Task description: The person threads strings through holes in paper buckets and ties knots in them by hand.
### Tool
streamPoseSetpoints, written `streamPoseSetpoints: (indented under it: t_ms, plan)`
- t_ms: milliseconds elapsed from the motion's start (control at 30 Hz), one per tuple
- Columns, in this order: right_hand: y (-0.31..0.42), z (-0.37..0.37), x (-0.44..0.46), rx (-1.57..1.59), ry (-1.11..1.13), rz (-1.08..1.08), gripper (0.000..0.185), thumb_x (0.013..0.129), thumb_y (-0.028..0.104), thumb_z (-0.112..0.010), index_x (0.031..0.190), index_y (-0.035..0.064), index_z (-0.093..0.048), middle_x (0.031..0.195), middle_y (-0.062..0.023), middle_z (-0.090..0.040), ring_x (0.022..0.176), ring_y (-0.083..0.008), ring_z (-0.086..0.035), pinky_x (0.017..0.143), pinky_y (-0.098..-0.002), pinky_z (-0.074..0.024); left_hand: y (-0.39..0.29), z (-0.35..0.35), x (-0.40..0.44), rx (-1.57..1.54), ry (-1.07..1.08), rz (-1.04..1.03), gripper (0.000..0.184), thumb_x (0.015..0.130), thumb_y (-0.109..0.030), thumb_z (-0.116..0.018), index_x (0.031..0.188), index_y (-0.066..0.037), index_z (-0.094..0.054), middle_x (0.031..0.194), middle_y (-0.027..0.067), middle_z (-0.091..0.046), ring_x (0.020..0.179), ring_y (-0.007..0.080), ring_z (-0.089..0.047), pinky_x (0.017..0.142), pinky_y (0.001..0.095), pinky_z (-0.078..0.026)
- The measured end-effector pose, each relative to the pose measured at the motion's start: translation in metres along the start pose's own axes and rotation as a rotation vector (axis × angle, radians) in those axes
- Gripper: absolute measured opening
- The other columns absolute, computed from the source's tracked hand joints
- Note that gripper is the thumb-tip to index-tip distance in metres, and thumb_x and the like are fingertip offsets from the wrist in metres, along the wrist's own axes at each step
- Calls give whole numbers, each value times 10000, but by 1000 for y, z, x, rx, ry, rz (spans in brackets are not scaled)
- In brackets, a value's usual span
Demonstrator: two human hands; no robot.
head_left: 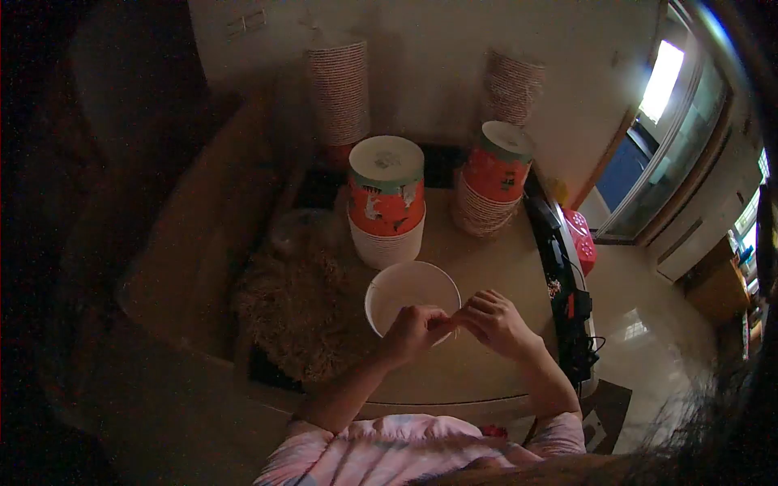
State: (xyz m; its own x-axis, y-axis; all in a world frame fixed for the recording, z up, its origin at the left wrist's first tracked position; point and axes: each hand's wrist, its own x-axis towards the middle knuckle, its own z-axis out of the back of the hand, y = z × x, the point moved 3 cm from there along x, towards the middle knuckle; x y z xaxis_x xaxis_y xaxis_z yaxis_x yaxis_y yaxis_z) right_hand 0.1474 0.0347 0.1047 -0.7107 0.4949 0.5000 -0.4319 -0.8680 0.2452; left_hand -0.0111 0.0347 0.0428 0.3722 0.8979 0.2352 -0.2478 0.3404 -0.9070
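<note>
A white round bucket (405,290) stands open on the table, its rim facing up. My left hand (415,332) is closed over the near part of that rim, and my right hand (496,324) is closed just to the right of it. Their fingertips meet above the rim's right side. Something thin and small appears between them, too small to make out. Behind the bucket stands an upside-down stack of orange and green buckets (387,202). To the left lies a fluffy brown bundle (300,300).
Another orange bucket stack (494,178) stands at the back right. Two tall stacks of nested rims (340,93) rise by the wall. Black devices with cables (577,316) line the table's right edge, near a red patterned object (579,239). A cardboard sheet (194,235) is at left.
</note>
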Motion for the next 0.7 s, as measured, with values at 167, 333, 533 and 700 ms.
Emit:
streamPoseSetpoints:
  t_ms: [167,333,533,700]
  plan:
    - [-7,-8,-4,34,48,-38,98,720,35,-612,791,50,-546,756,-82,-556,718,-278,-551,645,-366,-439,-10,3,0,21,-16,-42,239,808,-231,-650,770,4,-634,637,94,-597,574,124,-568,536,280,-430]
    - [-6,-11,2,162,16,-141,59,777,38,-572,817,32,-529,780,-112,-560,738,-322,-552,644,-389,-450,-14,6,-3,56,-49,-69,203,802,-196,-649,795,7,-632,651,102,-595,592,157,-584,572,270,-451]
    - [-33,-34,-7,209,96,-366,151,844,131,-549,937,12,-552,919,-134,-588,812,-324,-583,699,-387,-492,-20,52,-13,-200,-316,94,150,834,-165,-620,856,-18,-638,821,59,-645,734,138,-603,701,256,-483]
    - [-32,-48,-22,335,107,-393,122,841,108,-546,941,40,-559,847,-122,-607,774,-325,-602,663,-379,-497,10,87,-21,276,-542,14,165,806,-127,-631,930,-20,-612,974,109,-592,873,203,-580,789,306,-478]
